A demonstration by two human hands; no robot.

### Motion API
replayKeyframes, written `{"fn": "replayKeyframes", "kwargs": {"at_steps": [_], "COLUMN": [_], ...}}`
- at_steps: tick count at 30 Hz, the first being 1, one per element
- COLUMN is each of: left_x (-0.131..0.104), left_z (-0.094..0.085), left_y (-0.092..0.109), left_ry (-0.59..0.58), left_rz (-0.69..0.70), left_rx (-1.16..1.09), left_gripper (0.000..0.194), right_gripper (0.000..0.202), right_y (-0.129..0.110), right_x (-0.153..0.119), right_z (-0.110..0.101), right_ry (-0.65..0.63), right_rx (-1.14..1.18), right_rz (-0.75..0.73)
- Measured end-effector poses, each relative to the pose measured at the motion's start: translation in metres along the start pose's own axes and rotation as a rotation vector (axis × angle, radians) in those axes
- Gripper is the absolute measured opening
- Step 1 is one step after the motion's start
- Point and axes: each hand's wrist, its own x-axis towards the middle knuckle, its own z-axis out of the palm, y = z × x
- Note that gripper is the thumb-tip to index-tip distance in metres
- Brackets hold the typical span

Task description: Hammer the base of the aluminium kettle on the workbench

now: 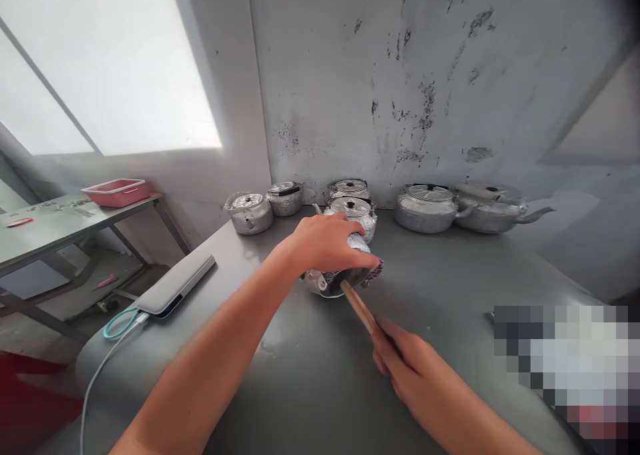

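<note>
My left hand grips a small silvery metal kettle from above, thumb at its right side. The kettle lies tilted on the grey table, its dark round opening turned towards me. A light wooden stick is held in my closed right hand. Its far end reaches into the kettle's opening; what is at that end is hidden inside. Something dark pink and wrinkled shows at the kettle's right edge by my left thumb. Just behind my left hand stands another kettle with a black lid knob.
More metal kettles stand along the wall: two at left, one behind the middle one, two at right. A grey power bank with a cable lies at left. Beyond is a side table with a pink basket.
</note>
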Motion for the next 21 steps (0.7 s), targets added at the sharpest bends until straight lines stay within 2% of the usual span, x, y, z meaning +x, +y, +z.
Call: {"fn": "replayKeyframes", "kwargs": {"at_steps": [9,13,21], "left_x": [0.000,0.000,0.001], "left_z": [0.001,0.002,0.002], "left_y": [0.000,0.000,0.000], "left_ry": [0.000,0.008,0.023], "left_rz": [-0.004,0.005,0.015], "left_rx": [0.002,0.001,0.005], "left_gripper": [0.070,0.068,0.068], "right_gripper": [0.034,0.032,0.032], "right_y": [-0.002,-0.002,-0.012], "right_x": [0.001,0.001,-0.003], "right_z": [-0.002,-0.001,-0.010], "right_ry": [-0.038,-0.017,-0.173], "right_rx": [-0.022,0.057,0.090], "right_rz": [0.048,0.064,0.190]}}
